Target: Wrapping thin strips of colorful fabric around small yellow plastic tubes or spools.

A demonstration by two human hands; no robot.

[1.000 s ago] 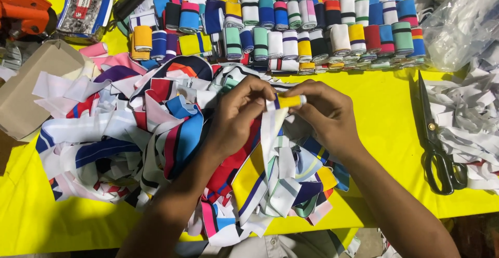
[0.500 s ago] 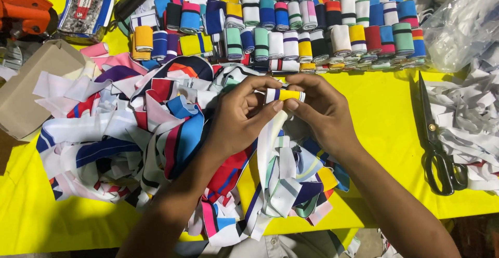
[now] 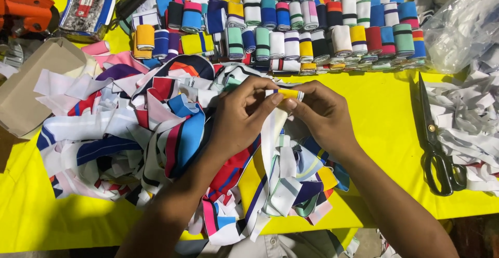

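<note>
**Two hands are being closed on a small yellow-banded fabric roll**

Two bare hands are being held together above the middle of a yellow table (image 3: pixel 384 128). A small roll of ribbed fabric (image 3: pixel 289 94), yellow with a white end, is being pinched between them: the left hand (image 3: pixel 240 113) is being pressed against its left end with thumb and fingertips, while the right hand (image 3: pixel 323 113) is being closed on its right end, the fingers curled around it. The roll is being kept level, just above a loose heap of striped fabric strips (image 3: pixel 171 133) in white, blue, red and black, and a white strip is being trailed down from it between the wrists.

Behind the hands, along the far side of the table, rows of finished rolls (image 3: pixel 312 24) in many colours are being kept packed side by side, well apart from the roll in the fingers. To the right, black-handled scissors (image 3: pixel 435 143) are being left flat on the yellow surface, just beside a pile of white offcuts (image 3: pixel 468 117), with a clear plastic bag (image 3: pixel 462 24) above them. At the left edge a brown cardboard box (image 3: pixel 31 86) is being partly overlapped by the strips, and an orange tool (image 3: pixel 23 11) is being shown in the far corner.
</note>
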